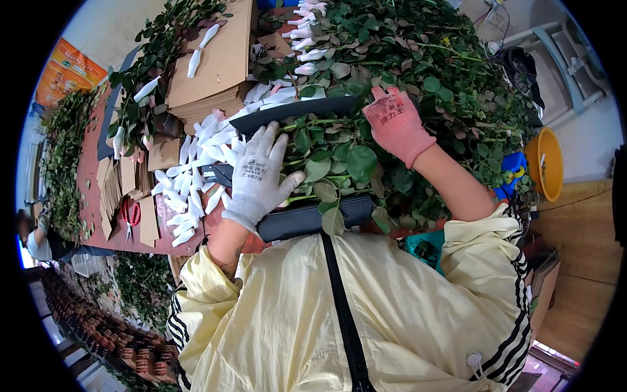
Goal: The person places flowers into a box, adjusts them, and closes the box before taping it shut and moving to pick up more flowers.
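Head view: left hand [257, 171] splayed, ten o'clock; right hand [396, 125], grip unclear; likely-fragile stems [336, 174] are best gripped midway.

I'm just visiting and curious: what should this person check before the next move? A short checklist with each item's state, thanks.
1. Both hands gloved: ok; left hand in grey, right hand in pink.
2. Leafy stems between the upper black board and lower black board: ok.
3. Red-handled scissors apart from both hands: ok.
4. Right hand gripping a stem: cannot tell.
5. Cardboard stack bare on top: not ok; white sleeves lie there.
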